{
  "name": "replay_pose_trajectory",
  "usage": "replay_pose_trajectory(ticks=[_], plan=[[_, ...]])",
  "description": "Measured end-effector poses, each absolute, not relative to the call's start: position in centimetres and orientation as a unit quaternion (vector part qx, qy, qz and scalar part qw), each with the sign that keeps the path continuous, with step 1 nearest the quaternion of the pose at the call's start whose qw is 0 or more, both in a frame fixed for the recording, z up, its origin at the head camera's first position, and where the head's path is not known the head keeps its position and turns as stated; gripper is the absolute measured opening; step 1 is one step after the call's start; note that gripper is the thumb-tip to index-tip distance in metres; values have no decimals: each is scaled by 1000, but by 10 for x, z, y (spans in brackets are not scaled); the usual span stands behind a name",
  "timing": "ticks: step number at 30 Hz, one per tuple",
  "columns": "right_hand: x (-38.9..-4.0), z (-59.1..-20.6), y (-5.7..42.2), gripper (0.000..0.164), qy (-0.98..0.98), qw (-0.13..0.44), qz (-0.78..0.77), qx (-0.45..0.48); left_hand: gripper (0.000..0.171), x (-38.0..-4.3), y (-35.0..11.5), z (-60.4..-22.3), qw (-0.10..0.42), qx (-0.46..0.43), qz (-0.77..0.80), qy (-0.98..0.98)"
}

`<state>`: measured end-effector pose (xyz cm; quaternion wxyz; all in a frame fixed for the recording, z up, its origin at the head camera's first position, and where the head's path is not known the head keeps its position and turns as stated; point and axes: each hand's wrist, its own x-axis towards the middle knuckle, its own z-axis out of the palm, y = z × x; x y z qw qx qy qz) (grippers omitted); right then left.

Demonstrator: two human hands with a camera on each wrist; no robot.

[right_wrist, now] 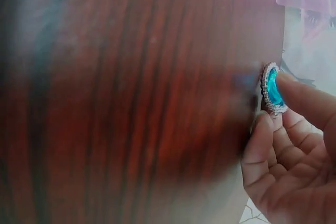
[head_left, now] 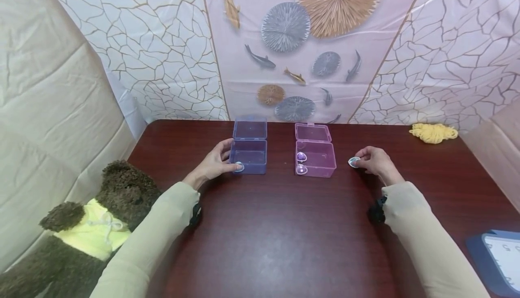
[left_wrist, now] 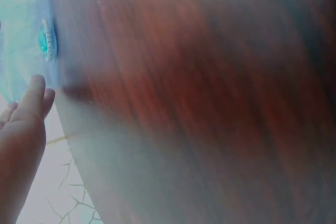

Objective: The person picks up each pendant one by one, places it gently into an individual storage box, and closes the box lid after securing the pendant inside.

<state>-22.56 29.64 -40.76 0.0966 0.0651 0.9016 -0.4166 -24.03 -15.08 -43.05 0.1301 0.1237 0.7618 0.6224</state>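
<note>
My left hand [head_left: 215, 163] rests against the front left corner of an open blue box [head_left: 249, 155], fingers loosely bent along its left wall. A silver-rimmed gem [head_left: 239, 167] sits by the thumb tip at that corner. In the left wrist view this teal gem [left_wrist: 47, 39] lies clear of my fingers [left_wrist: 31, 103]. My right hand [head_left: 375, 160] pinches a second teal gem [right_wrist: 272, 88] between thumb and forefinger, low on the table, right of an open pink box [head_left: 316, 158]. That box contains a purple gem [head_left: 301, 156] and a pale gem [head_left: 301, 169].
The dark red table [head_left: 276, 235] is walled by patterned sheets. A yellow yarn bundle [head_left: 433, 132] lies at the far right. A blue-edged board [head_left: 497, 255] sits at the near right corner, and a brown plush toy [head_left: 97, 216] sits off the left edge.
</note>
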Motion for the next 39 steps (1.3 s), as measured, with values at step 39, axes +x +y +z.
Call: replay_pose_trajectory(ticks=[39], plan=[[-255,-384,9,26,824,147,-547,37,89,-241,-152,-430,150,116,638,746]])
